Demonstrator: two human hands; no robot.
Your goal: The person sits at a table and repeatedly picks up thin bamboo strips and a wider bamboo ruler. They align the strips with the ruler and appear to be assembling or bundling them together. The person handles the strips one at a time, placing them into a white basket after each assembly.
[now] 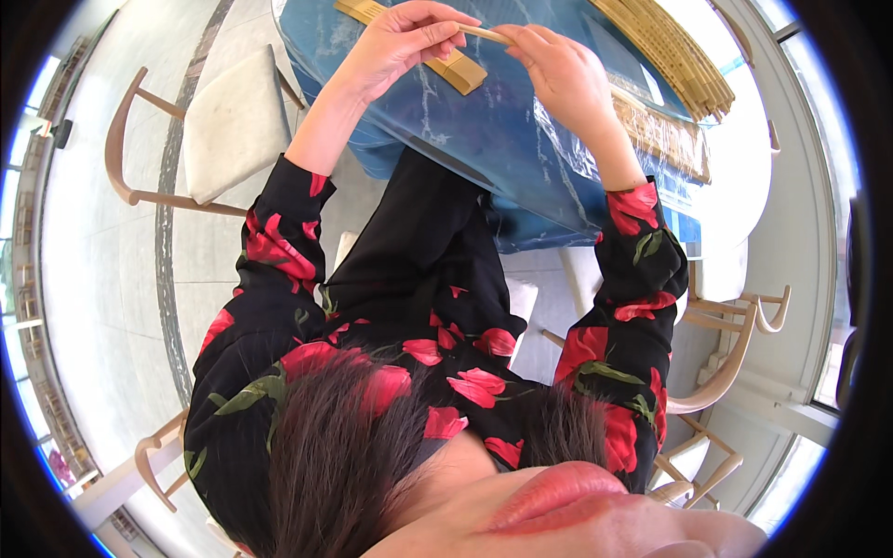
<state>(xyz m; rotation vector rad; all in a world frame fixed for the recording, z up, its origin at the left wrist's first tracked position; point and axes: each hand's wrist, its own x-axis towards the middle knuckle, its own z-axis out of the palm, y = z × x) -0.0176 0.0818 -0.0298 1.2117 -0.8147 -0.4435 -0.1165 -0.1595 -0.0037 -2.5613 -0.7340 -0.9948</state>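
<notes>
Both hands raised over the near edge of the desk (pixel 502 139), which is covered in blue cloth under clear plastic; left hand (pixel 400 46) and right hand (pixel 558 70) each pinch one end of a thin wooden stick (pixel 484 34), held level between them, likely so it can be checked or worked clear of the surface. Forearms reach forward, wrists bent inward, fingers clenched on the stick. A small wooden block (pixel 456 71) lies just beneath; a bundle of sticks (pixel 670 51) rests toward the right edge.

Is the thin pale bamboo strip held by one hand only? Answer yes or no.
No: both the left hand and right hand pinch the thin pale bamboo strip between them.
</notes>
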